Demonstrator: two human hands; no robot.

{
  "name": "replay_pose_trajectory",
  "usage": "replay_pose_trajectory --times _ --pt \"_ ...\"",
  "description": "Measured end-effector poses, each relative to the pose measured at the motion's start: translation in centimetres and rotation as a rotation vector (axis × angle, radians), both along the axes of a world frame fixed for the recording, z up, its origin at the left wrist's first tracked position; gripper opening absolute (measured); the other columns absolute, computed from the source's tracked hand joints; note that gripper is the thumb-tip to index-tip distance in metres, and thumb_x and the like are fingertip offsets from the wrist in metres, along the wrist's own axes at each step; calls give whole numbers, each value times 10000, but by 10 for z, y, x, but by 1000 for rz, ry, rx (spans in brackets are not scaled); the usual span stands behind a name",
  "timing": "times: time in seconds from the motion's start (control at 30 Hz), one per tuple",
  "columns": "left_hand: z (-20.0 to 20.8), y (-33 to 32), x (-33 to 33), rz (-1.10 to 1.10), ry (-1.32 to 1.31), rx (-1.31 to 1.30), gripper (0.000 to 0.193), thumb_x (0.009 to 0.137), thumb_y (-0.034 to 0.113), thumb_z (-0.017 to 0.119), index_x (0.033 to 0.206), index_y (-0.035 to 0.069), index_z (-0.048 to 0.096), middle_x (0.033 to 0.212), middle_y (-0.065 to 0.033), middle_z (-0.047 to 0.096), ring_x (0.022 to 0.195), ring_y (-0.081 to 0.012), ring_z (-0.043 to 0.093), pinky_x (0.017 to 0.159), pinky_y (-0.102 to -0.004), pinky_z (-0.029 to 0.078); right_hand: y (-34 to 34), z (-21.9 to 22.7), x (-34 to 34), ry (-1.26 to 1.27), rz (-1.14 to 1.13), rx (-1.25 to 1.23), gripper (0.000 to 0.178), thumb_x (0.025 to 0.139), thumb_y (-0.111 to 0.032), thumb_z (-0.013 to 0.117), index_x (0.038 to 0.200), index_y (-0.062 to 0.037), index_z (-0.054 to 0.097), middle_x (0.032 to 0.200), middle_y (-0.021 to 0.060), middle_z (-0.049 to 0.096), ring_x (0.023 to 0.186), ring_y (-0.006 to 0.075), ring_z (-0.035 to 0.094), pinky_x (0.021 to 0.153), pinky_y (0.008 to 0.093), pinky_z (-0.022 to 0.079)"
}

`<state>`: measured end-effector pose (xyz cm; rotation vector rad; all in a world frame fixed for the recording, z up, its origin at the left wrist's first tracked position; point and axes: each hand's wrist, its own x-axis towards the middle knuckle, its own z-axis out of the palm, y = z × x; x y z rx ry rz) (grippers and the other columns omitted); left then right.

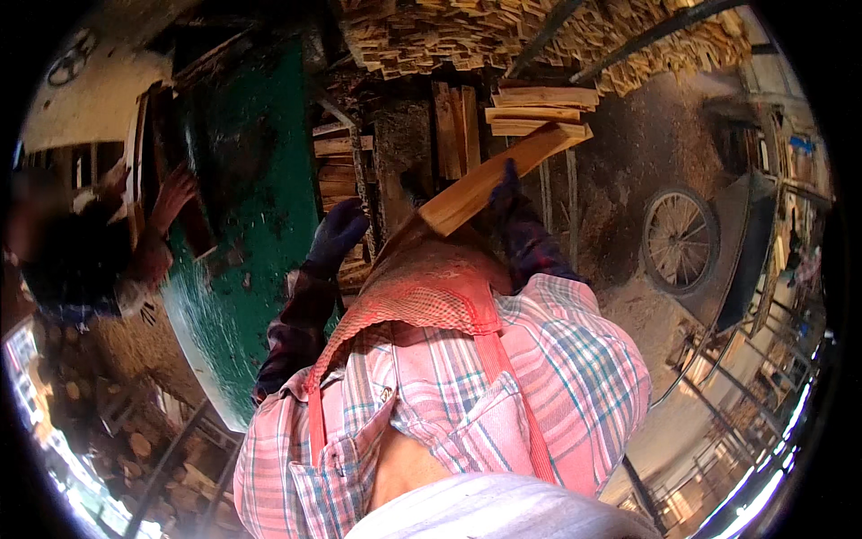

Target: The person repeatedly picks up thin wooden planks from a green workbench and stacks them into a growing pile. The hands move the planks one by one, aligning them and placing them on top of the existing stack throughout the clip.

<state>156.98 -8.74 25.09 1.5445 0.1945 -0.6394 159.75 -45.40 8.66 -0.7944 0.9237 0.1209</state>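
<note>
My right hand (505, 187), in a dark glove, grips a long split wooden board (503, 177) by its near side. The board slants in front of my apron (426, 278), its far right end beside a small stack of boards (539, 106). My left hand (339, 232), also gloved in dark blue, hovers by the right edge of the green table (247, 225) with its fingers stretched out and nothing in them. Dark sleeves cover both my forearms.
Across the green table, a co-worker's hand (173, 196) rests by dark planks (166, 153). A large heap of split wood (449, 36) lies ahead under metal bars. Upright boards (456, 130) stand in front of me. To the right is a cart with a spoked wheel (681, 240).
</note>
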Motion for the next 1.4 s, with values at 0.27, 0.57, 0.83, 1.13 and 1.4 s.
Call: replay_pose_trajectory --times 0.27,0.57,0.83,1.13,1.4 --pt "0 -3 63 -76 -58 20 441 872 163 594 1262 8 457 1028 -37 571 889 -106 549 762 -246 466 -93 -14 78 -110 -194 69 598 856 -483 516 1309 -113 391 1284 124 414 1118 290 429 900 430 391" --pt "-5 47 34 235 -129 105 403 877 141 575 1247 8 482 1105 -64 573 977 -141 546 843 -276 450 149 -35 124 -107 843 -141 294 881 -257 534 1121 -88 520 974 84 565 808 222 547 671 365 461" --pt "-18 85 -15 564 -51 -31 428 866 177 596 1239 0 484 1107 -55 572 971 -146 533 834 -296 449 265 69 300 -731 796 -975 646 799 -267 653 1336 -23 389 1086 116 584 944 217 573 766 362 476" --pt "-29 95 15 897 51 -107 482 869 278 606 1260 29 475 1104 -40 577 959 -122 539 784 -269 447 341 85 423 -748 925 -1466 650 758 -351 686 1269 -24 453 1228 201 528 1126 343 511 918 392 430" --pt "-16 101 72 500 -224 983 522 781 332 649 1197 45 519 1169 -159 564 1086 -317 535 913 -378 435 311 85 338 -873 1351 -1558 651 759 -345 653 1290 -39 433 1280 233 460 1152 393 463 967 440 399"
